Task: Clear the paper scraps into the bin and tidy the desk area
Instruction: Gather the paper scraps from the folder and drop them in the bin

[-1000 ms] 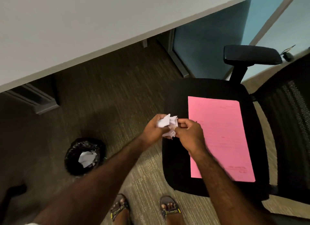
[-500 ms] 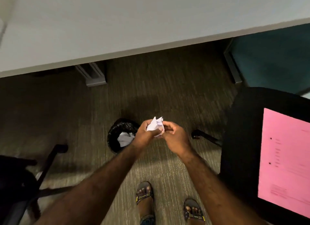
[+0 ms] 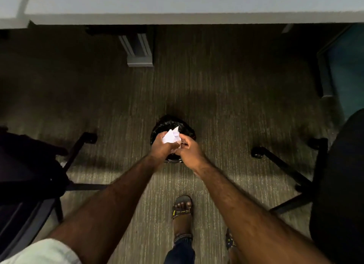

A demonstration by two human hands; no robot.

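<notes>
A wad of white paper scraps (image 3: 171,136) is pressed between both of my hands. My left hand (image 3: 162,145) cups the wad from the left and my right hand (image 3: 188,150) pinches it from the right. Directly below the hands stands a small round bin (image 3: 173,124) lined with a black bag, on the carpet. The hands cover most of its opening, so what lies inside is hidden.
The white desk (image 3: 177,4) edge runs across the top, with a grey desk leg (image 3: 138,51) behind the bin. One black office chair (image 3: 338,185) stands at the right and another chair (image 3: 25,169) at the left, their wheeled bases reaching toward the bin. My sandalled feet (image 3: 182,210) are below.
The view has swung left: the pink sheet on the right chair has left the frame. Both hands carried the paper wad from beside the bin to directly over it.
</notes>
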